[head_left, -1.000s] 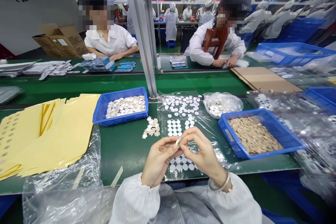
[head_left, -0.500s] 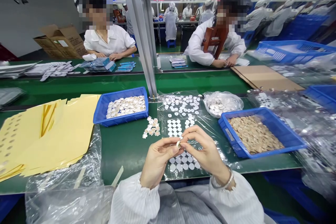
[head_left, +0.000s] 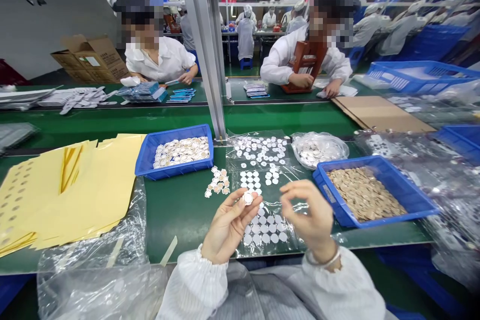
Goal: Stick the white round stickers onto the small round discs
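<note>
Paper sheets (head_left: pixel 105 185) at far left, left tray (head_left: pixel 180 168) beside them, disc pile (head_left: pixel 222 178) right of it, disc rows (head_left: pixel 265 238) on plastic film (head_left: pixel 289 174), single disc (head_left: pixel 248 198) in left hand (head_left: pixel 228 224), bag (head_left: pixel 318 149) behind right tray (head_left: pixel 393 216).

Factory workshop | white-coated workers (head_left: pixel 246 40) | long green workbench (head_left: pixel 180 220) | blue parts trays (head_left: pixel 180 170)

Smooth plastic, glossy film and matt card across a green tabletop (head_left: pixel 176 225) with a soft sheen.

The left tray (head_left: pixel 180 168) and right tray (head_left: pixel 397 217) look like smooth moulded plastic; the clear bag (head_left: pixel 93 285) is crinkled and shiny, the yellow sheets (head_left: pixel 105 185) papery with slight gloss, the held disc (head_left: pixel 248 198) matt, the post (head_left: pixel 206 60) satin metal, the sleeves (head_left: pixel 202 275) finely ribbed cloth.
</note>
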Motion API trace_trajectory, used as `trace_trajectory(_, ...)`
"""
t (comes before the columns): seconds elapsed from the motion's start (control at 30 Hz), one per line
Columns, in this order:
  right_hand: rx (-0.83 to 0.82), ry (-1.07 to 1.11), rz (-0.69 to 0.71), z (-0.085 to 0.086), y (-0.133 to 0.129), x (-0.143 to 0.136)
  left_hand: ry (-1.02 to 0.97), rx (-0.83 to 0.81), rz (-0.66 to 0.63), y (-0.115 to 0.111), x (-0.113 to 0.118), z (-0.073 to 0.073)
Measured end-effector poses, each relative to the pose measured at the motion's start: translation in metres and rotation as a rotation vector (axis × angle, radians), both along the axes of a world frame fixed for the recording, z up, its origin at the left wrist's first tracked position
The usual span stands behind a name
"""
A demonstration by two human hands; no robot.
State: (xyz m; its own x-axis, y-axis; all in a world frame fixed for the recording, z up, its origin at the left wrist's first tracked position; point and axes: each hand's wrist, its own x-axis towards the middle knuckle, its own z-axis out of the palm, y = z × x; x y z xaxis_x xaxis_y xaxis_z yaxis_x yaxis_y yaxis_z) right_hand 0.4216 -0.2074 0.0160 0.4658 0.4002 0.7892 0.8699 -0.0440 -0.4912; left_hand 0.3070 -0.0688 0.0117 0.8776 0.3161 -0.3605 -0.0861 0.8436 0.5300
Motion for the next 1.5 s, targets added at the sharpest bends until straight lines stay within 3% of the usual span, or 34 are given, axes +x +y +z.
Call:
trace_trajectory(0.17,-0.330,0.173,-0.609,-0.004,-0.027,0.093,0.067,-0.046,0.048,0.007,-0.005,-0.004)
trace_trajectory(0.2,-0.446,0.198,-0.635,-0.005,-0.031,0.111,0.090,-0.052,0.066,0.008,-0.005,-0.005)
trace_trajectory(0.3,-0.541,0.206,-0.607,-0.008,-0.040,0.137,0.164,-0.069,0.109,0.010,-0.005,-0.015)
trace_trajectory(0.43,-0.562,0.232,-0.487,-0.019,-0.037,0.109,0.219,-0.085,0.115,0.009,-0.005,-0.029)
trace_trajectory(0.57,-0.688,0.286,-0.150,-0.043,-0.029,0.053,0.222,-0.090,0.066,0.000,-0.002,-0.039)
trace_trajectory(0.63,-0.743,0.295,-0.046,-0.056,-0.027,0.035,0.224,-0.088,0.027,-0.006,0.001,-0.044)
trace_trajectory(0.73,-0.772,0.295,-0.046,-0.070,-0.027,0.029,0.230,-0.088,-0.012,-0.013,0.005,-0.054)
trace_trajectory(0.83,-0.766,0.286,-0.126,-0.076,-0.021,0.042,0.237,-0.081,-0.022,-0.016,0.008,-0.062)
trace_trajectory(1.1,-0.752,0.285,-0.197,-0.080,0.012,0.069,0.251,-0.072,-0.022,-0.015,0.008,-0.066)
trace_trajectory(1.3,-0.652,0.376,-0.173,-0.077,0.012,0.075,0.261,-0.075,-0.015,-0.015,0.007,-0.063)
trace_trajectory(1.4,-0.554,0.462,-0.095,-0.065,0.008,0.063,0.240,-0.097,0.057,-0.014,0.010,-0.059)
trace_trajectory(1.5,-0.478,0.536,0.090,-0.048,0.009,0.032,0.178,-0.188,0.158,-0.011,0.019,-0.047)
